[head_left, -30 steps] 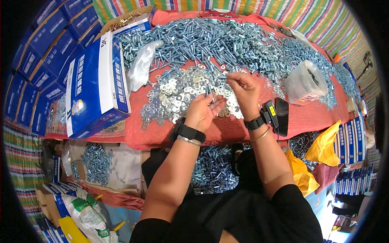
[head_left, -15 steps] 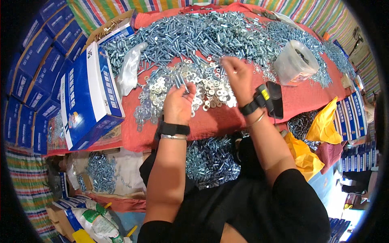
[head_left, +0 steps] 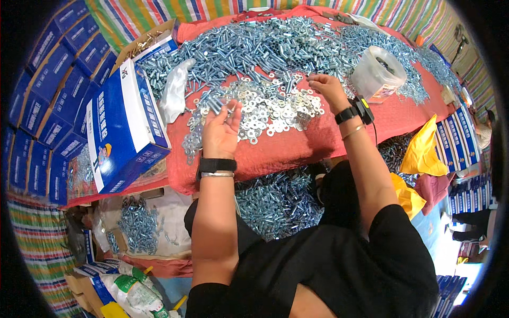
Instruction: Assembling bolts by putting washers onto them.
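My left hand (head_left: 221,133) is palm up over the washers, its fingers curled round a few short silver metal bolts (head_left: 214,105). Their ends stick out past the thumb side, and the fingers hide the rest. Further right, my right hand (head_left: 330,91) hovers at the edge of the metal pile with thumb and fingertips pressed together. Whatever is between those fingertips is too small to make out. Loose flat washers (head_left: 275,119) lie spread on the red cloth (head_left: 275,148) between and below my hands. Behind them is a broad heap of bolts and sleeves (head_left: 244,50).
A translucent plastic tub (head_left: 371,74) stands right of my right hand. A blue-and-white carton (head_left: 124,130) and a clear plastic bag (head_left: 175,93) sit at left. Blue boxes (head_left: 50,100) are stacked beyond. More bolts (head_left: 278,204) lie below the table's front edge.
My right hand has moved right, away from the washers toward the tub. My left hand has shifted slightly left, still holding the bolts. The whole view has shifted a little.
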A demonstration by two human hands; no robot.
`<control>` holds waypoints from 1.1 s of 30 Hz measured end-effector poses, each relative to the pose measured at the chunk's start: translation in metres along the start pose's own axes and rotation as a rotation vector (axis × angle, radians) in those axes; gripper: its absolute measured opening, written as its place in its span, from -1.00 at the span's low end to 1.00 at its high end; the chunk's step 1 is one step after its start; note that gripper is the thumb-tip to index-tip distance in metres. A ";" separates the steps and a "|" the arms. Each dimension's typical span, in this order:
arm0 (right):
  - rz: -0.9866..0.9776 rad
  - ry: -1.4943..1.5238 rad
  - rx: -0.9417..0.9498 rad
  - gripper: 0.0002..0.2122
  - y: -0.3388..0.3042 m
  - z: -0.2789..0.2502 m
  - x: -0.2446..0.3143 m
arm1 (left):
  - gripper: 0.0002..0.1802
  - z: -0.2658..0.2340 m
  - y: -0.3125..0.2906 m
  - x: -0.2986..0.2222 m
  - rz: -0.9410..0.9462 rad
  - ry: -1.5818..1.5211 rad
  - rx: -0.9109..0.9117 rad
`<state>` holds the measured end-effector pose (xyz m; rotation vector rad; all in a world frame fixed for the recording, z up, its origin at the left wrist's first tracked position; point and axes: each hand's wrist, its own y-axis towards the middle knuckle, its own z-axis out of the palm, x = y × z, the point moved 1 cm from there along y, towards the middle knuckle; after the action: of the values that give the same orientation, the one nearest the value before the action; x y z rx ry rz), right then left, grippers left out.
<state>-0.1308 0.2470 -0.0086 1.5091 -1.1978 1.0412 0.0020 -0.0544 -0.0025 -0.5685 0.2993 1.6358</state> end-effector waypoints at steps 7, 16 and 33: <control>-0.074 -0.647 -0.007 -0.78 0.039 0.008 -0.029 | -0.82 0.020 0.005 0.023 -0.095 0.211 0.000; -0.225 -0.462 0.067 -0.79 0.037 0.048 -0.035 | -0.86 0.021 0.012 0.045 -0.183 0.259 -0.038; -0.154 -0.474 0.116 -0.84 0.052 0.060 -0.048 | -0.86 0.029 0.011 0.077 -0.254 0.326 -0.041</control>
<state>-0.1852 0.1932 -0.0603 1.9782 -1.3285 0.6771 -0.0189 0.0240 -0.0200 -0.8707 0.4151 1.3052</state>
